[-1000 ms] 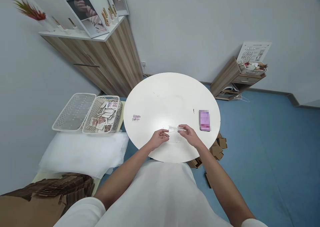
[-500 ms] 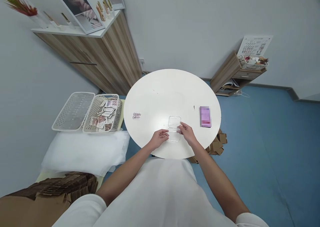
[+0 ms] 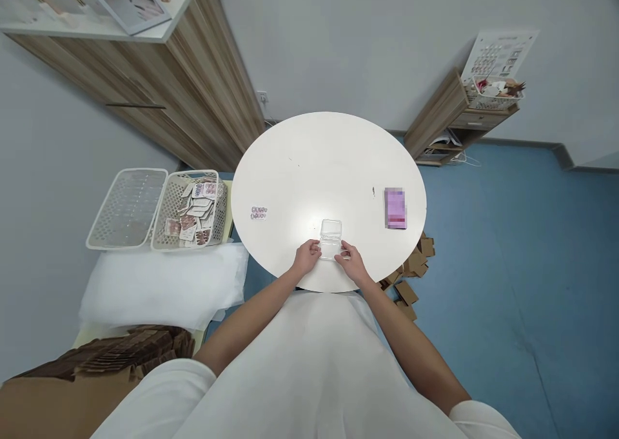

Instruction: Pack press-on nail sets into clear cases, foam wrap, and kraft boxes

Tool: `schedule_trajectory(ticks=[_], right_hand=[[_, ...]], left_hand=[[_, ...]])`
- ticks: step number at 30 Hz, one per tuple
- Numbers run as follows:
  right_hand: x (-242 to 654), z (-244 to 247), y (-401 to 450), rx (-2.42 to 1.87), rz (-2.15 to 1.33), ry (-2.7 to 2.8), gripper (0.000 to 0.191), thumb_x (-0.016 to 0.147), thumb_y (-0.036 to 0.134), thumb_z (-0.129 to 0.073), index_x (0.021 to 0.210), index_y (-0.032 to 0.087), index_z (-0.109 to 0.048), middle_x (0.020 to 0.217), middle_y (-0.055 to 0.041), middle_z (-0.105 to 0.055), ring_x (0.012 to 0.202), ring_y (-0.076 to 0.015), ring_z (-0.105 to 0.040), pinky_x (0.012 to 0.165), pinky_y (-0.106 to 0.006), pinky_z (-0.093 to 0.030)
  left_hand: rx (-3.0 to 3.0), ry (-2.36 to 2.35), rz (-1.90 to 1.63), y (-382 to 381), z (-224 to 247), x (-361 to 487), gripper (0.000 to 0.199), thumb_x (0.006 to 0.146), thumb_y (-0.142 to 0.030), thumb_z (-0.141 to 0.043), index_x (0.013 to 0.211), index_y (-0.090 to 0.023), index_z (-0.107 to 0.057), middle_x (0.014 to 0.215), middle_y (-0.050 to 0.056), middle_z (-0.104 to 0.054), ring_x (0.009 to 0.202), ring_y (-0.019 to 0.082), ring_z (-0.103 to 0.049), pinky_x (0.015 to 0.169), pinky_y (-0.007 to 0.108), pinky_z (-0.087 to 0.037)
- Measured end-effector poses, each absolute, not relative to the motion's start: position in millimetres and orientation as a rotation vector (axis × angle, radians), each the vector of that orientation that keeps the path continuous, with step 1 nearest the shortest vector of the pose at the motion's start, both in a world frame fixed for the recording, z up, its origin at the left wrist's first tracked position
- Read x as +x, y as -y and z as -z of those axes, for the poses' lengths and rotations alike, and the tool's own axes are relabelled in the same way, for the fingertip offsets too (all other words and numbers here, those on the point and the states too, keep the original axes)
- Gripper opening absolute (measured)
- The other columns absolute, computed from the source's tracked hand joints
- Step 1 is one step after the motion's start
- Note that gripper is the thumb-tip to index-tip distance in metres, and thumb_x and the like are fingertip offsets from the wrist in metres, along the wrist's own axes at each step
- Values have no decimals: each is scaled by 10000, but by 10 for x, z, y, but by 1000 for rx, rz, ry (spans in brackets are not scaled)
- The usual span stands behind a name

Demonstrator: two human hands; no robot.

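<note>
A clear plastic box (image 3: pixel 331 248) lies near the front of the white round table (image 3: pixel 324 168), its hinged lid raised on the far side. My left hand (image 3: pixel 307 257) grips the box's left edge with curled fingers. On the opposite edge, my right hand (image 3: pixel 353 262) holds it between thumb and fingers. No contents can be made out in the box. To the left on the table lies a small set of press-on nails (image 3: pixel 258 213). A purple pack (image 3: pixel 395 208), partly blurred, rests on the right side.
Left of the table, one white basket (image 3: pixel 189 211) holds nail cards; another basket (image 3: pixel 128 208) holds clear boxes. White foam sheets (image 3: pixel 164 284) and folded brown cartons (image 3: pixel 130 355) lie nearer me. More cardboard pieces (image 3: pixel 411 265) lie on the floor right. A cabinet (image 3: pixel 193 71) stands behind.
My right hand has come down from the hinge area to the box's right side. The box sits lower and straighter between both hands. The whole view has shifted slightly.
</note>
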State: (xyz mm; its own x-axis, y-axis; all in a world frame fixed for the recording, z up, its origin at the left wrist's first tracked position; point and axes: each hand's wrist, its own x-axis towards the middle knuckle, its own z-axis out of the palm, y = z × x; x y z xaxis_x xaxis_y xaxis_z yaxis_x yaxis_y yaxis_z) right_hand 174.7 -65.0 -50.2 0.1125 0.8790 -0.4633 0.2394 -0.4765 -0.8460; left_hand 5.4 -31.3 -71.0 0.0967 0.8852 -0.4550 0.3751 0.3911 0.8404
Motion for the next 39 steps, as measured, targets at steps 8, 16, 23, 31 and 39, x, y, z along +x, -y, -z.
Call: schedule_trajectory(ticks=[8, 16, 23, 31, 39], right_hand=[[1756, 634, 573, -1871, -1365, 1095, 619, 624, 359, -596, 1212, 220, -461, 1122, -55, -486, 907, -168, -503, 829, -316, -426], [1797, 596, 603, -1870, -1400, 1132, 473, 639, 305, -534, 1101, 202, -536, 1002, -38, -568, 751, -153, -568, 750, -306, -447], [1837, 624, 385, -1855, -1402, 1230, 489, 630, 255, -502, 1115, 190, -513, 1042, -44, -530, 743, -136, -554, 767, -300, -448], [1854, 673, 403, -1851, -1449, 1214, 614, 647, 256, -524, 1244, 180, -401, 1125, -94, -435, 862, -162, -541, 766, -299, -477], [1832, 624, 534, -1901, -1186, 1208, 592, 714, 272, -490, 1269, 206, -293, 1091, -73, -435, 697, -109, -478, 726, -289, -463]], left_hand=[[1467, -1586, -389, 303, 726, 134, 329, 732, -149, -510, 1055, -187, -561, 863, 28, -573, 748, 139, -539, 758, 285, -428], [1447, -1565, -441, 398, 787, 200, 266, 729, -142, -482, 976, -182, -571, 825, 30, -539, 753, 154, -520, 742, 299, -416], [1437, -1610, -470, 237, 826, 277, 372, 732, -119, -463, 1093, -187, -523, 887, 40, -511, 794, 147, -509, 767, 291, -422], [1386, -1621, -526, 303, 809, 315, 442, 740, -118, -477, 1176, -188, -465, 947, 52, -495, 820, 139, -508, 786, 299, -437], [1348, -1605, -610, 464, 768, 158, 432, 743, -185, -529, 1171, -178, -471, 986, 64, -497, 877, 147, -519, 809, 301, -453]])
